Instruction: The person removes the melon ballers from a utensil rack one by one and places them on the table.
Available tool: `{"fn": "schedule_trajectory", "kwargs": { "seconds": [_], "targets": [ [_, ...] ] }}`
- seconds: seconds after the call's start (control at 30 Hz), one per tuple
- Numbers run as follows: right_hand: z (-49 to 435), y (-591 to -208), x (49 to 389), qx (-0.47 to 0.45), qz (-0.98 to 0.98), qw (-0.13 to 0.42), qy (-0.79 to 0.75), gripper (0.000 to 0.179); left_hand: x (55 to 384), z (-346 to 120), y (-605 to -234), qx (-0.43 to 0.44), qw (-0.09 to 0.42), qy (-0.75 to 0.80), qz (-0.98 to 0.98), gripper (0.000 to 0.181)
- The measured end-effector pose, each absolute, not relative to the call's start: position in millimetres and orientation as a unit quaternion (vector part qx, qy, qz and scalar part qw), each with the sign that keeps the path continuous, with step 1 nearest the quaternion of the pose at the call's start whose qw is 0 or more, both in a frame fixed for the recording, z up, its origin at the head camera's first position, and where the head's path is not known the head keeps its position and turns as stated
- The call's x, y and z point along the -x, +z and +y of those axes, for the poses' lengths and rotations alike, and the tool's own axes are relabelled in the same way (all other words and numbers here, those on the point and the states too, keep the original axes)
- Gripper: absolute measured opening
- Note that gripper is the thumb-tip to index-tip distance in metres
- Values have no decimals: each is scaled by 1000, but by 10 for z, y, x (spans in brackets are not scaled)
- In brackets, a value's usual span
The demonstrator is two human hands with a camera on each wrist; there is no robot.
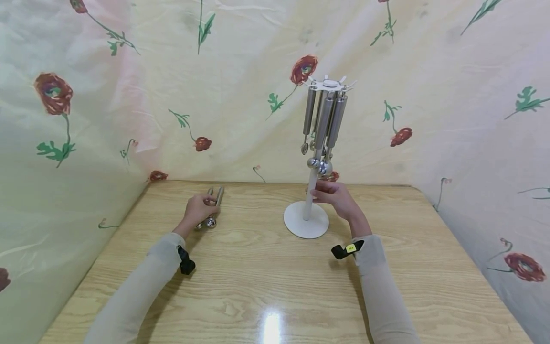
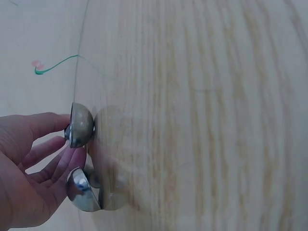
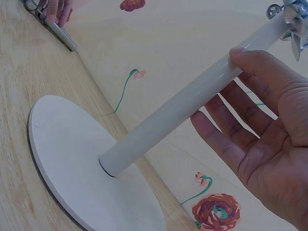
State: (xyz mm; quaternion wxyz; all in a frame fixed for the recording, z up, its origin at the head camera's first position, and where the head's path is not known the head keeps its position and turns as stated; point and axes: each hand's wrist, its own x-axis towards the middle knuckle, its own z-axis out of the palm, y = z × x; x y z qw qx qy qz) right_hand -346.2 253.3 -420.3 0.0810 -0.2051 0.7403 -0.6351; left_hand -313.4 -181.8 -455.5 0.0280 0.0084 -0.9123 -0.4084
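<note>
At the left of the table, my left hand [image 1: 202, 208] pinches the handle of a steel scoop [image 2: 83, 125] between thumb and fingers. The scoop's round bowl faces my wrist camera. Beside it lies a second steel utensil [image 2: 84, 190] with a shiny curved bowl. Farther right, a white utensil stand [image 1: 306, 224] rises upright from its round base. My right hand [image 1: 337, 197] grips its pole low down, thumb on one side and fingers on the other. Several steel utensils [image 1: 325, 119] hang from the hooked top ring, their heads pointing down.
The wood-grain table [image 1: 258, 272] reaches back to a pale cloth wall [image 1: 232, 95] printed with red flowers. Cloth also hangs along both sides. Black wrist cameras are strapped over both sleeves [image 1: 159, 258].
</note>
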Motion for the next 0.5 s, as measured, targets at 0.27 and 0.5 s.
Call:
{"fn": "schedule_trajectory", "kwargs": {
  "seconds": [0.27, 0.5],
  "targets": [
    [2547, -4222, 3491, 195, 746, 81, -632, 40, 3154, -1836, -4563, -4, 0, -426, -905, 39],
    [2546, -4217, 3469, 210, 747, 73, -626, 43, 3126, -1828, -4556, -7, 13, -425, -905, 38]
  ]
}}
